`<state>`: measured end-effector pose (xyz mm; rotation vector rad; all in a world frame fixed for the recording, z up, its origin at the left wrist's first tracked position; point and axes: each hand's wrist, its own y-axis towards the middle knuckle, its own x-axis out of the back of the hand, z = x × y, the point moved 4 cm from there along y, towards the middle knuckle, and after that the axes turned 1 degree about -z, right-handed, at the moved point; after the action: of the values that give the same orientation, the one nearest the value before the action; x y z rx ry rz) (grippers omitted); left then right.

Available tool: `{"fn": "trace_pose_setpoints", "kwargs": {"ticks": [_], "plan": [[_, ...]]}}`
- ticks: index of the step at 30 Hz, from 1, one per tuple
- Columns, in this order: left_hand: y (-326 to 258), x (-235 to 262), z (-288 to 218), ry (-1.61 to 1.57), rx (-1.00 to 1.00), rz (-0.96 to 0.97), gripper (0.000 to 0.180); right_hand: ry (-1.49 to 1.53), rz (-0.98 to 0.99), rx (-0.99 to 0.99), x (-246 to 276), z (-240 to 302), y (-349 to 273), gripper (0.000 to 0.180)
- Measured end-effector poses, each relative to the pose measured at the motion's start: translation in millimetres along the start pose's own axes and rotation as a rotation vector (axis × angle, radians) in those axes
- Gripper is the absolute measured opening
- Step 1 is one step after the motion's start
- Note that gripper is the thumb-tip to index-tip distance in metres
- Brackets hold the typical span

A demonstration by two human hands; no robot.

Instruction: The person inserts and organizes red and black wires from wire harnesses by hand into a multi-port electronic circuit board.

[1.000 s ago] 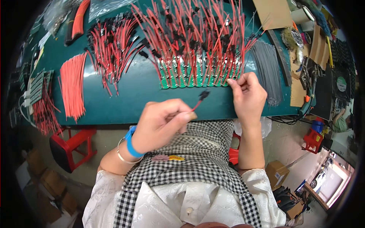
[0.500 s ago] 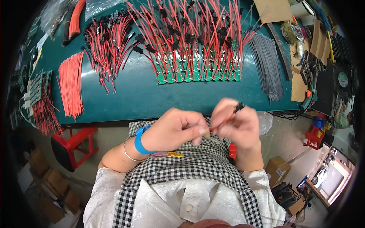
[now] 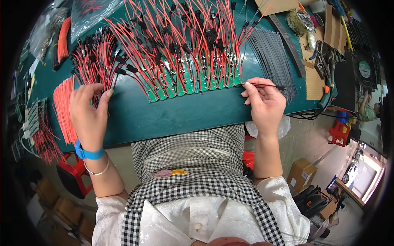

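At right of centre, the right hand (image 3: 264, 102) pinches a thin red wire lead (image 3: 264, 85) between thumb and fingertips. The lead's long axis runs almost level across the frame, its black connector end pointing right toward the grey wire bundle (image 3: 273, 61). At left, the left hand (image 3: 88, 110) spreads open fingers on a loose pile of red leads (image 3: 96, 57), beside the green circuit boards (image 3: 193, 84) on the teal table (image 3: 172, 115).
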<state>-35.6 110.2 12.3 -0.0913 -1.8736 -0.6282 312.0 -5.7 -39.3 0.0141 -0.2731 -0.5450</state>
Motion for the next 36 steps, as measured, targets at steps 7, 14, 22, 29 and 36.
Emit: {"fn": "trace_pose_setpoints", "kwargs": {"ticks": [7, 14, 22, 29, 36], "plan": [[6.2, -23.7, 6.0, 0.183, 0.072, 0.041, 0.020, 0.042, -0.016, -0.045, -2.2, 1.0, 0.2, 0.008], [5.2, -26.9, 24.5, 0.214, 0.132, -0.035, 0.022, 0.024, -0.027, -0.069, -2.4, 4.3, 0.1, 0.008], [0.0, -20.5, 23.5, 0.126, 0.205, -0.044, 0.024, 0.013, -0.048, -0.052, -3.8, 1.7, -0.3, 0.006], [-10.4, -11.6, -33.4, -0.107, 0.030, -0.016, 0.023, -0.038, -0.042, 0.005, -2.9, 2.2, 1.2, 0.005], [-24.2, -29.4, -52.0, -0.186, 0.030, 0.033, 0.025, -0.132, -0.020, 0.082, -3.4, 6.8, 0.9, 0.003]]}}
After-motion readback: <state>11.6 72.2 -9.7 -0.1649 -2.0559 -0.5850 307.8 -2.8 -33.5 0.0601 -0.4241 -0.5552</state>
